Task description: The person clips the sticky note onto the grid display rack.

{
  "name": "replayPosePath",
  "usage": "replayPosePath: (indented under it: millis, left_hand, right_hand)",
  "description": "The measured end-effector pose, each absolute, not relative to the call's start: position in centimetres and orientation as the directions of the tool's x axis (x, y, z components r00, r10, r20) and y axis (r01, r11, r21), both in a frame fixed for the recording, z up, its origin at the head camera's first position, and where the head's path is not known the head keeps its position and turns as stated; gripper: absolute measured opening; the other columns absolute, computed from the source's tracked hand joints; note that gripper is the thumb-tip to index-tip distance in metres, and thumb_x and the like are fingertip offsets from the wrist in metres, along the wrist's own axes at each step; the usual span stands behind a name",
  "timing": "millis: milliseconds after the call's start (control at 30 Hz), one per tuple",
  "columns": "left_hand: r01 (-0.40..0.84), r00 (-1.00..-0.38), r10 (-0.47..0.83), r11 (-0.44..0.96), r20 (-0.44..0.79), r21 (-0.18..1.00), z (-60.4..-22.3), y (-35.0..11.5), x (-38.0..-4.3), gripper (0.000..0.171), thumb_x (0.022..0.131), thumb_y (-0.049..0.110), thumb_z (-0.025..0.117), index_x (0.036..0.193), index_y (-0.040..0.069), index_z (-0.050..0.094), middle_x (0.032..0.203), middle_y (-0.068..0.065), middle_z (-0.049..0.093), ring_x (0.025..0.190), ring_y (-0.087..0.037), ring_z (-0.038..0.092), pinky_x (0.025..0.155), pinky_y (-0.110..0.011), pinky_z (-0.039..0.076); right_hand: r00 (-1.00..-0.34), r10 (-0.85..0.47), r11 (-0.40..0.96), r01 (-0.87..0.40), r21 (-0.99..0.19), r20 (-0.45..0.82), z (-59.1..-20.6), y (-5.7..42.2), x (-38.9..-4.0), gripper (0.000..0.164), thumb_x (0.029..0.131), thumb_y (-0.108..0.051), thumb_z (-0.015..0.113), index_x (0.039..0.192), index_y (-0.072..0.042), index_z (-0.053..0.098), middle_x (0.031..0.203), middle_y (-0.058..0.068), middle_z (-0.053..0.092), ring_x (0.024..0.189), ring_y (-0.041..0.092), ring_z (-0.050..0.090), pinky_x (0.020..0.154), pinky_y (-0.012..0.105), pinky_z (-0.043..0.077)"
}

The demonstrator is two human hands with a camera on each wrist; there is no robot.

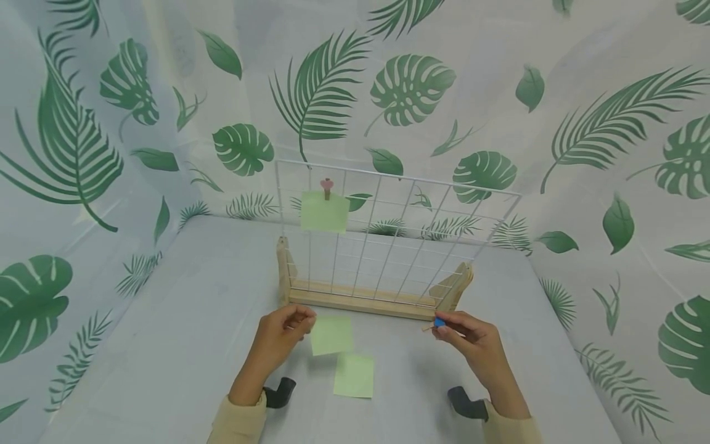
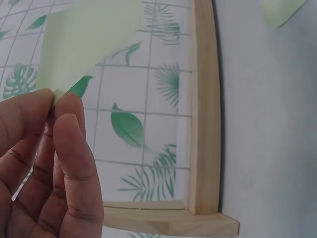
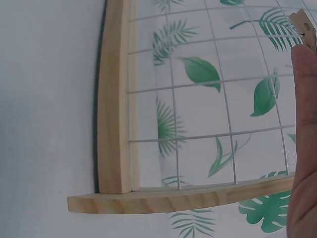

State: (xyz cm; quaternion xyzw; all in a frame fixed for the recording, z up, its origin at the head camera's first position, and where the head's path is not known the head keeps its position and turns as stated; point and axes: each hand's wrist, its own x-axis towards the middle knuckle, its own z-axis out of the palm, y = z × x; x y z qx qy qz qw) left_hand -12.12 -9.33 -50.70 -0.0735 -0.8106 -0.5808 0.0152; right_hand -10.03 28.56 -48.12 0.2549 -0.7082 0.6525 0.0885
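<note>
My left hand pinches a pale green sticky note by its corner, in front of the wooden stand. In the left wrist view the note hangs from thumb and fingertips, its lower edge slanting. With thumb and fingers, my right hand grips a small wooden clothespin bearing a blue ornament; its wooden tip shows at the right wrist view's edge. A white wire grid rises from the stand. On the grid's upper left, a pink-heart clothespin clips another green note.
Another green sticky note lies on the white table near the front, between the forearms. Black curved pieces stick out at both wrists. A leaf-printed sheet encloses the back and sides.
</note>
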Motion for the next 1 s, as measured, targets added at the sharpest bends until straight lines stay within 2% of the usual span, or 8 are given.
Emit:
replayPosePath:
  millis: [67,300,533,767,900,1000]
  left_hand:
    - [0.151,-0.987,0.106,0.315,0.123,0.937,-50.5,-9.2,-12.3,0.004,0.101,0.008,0.077,0.105,0.006,0.077,0.09,0.0,0.076,0.082,-0.032,0.073,0.069,-0.024,0.061]
    - [0.178,-0.982,0.12,0.328,0.146,0.928,-49.8,-8.9,-12.8,0.006,0.103,0.012,0.076,0.102,0.007,0.076,0.09,0.001,0.075,0.08,-0.021,0.071,0.069,-0.025,0.06]
    - [0.183,-0.981,0.123,0.33,0.15,0.926,-49.2,-8.8,-13.2,0.004,0.102,0.006,0.076,0.105,0.008,0.076,0.09,0.0,0.075,0.083,-0.036,0.072,0.069,-0.025,0.06]
    - [0.207,-0.976,0.133,0.329,0.172,0.921,-48.7,-8.8,-13.5,0.005,0.101,0.006,0.076,0.105,0.009,0.077,0.089,0.0,0.075,0.08,-0.035,0.072,0.069,-0.025,0.06]
    - [0.213,-0.974,0.142,0.324,0.176,0.922,-48.4,-8.6,-13.7,0.004,0.101,0.007,0.077,0.105,0.009,0.077,0.09,0.0,0.076,0.081,-0.034,0.073,0.069,-0.025,0.06]
    - [0.223,-0.972,0.149,0.321,0.183,0.921,-48.2,-8.5,-13.9,0.005,0.101,0.007,0.077,0.105,0.009,0.078,0.091,0.0,0.076,0.08,-0.029,0.073,0.069,-0.025,0.06]
  right_hand:
    - [-0.855,-0.243,0.029,-0.478,-0.878,0.457,-48.0,28.5,-10.1,0.045,0.092,0.03,0.059,0.126,0.005,0.075,0.116,-0.002,0.077,0.1,0.008,0.077,0.086,0.025,0.063]
    - [-0.862,-0.243,0.039,-0.466,-0.884,0.444,-47.7,28.6,-10.6,0.046,0.094,0.028,0.06,0.128,0.001,0.076,0.121,-0.005,0.077,0.102,0.008,0.077,0.087,0.026,0.063]
    - [-0.823,-0.288,-0.007,-0.509,-0.861,0.489,-47.3,28.8,-11.1,0.045,0.093,0.03,0.057,0.13,0.009,0.071,0.127,-0.002,0.076,0.109,0.01,0.075,0.09,0.027,0.062]
    - [-0.815,-0.306,-0.022,-0.511,-0.859,0.493,-46.9,28.8,-11.5,0.049,0.094,0.03,0.057,0.132,0.003,0.073,0.125,-0.002,0.075,0.107,0.009,0.075,0.091,0.027,0.062]
    - [-0.831,-0.295,-0.003,-0.493,-0.87,0.472,-46.6,28.8,-11.5,0.048,0.095,0.029,0.057,0.13,0.002,0.074,0.124,-0.003,0.075,0.105,0.009,0.075,0.089,0.027,0.062]
    - [-0.85,-0.278,0.027,-0.472,-0.881,0.447,-46.4,28.7,-11.5,0.043,0.095,0.028,0.057,0.127,0.002,0.073,0.122,-0.004,0.075,0.103,0.008,0.074,0.087,0.026,0.063]
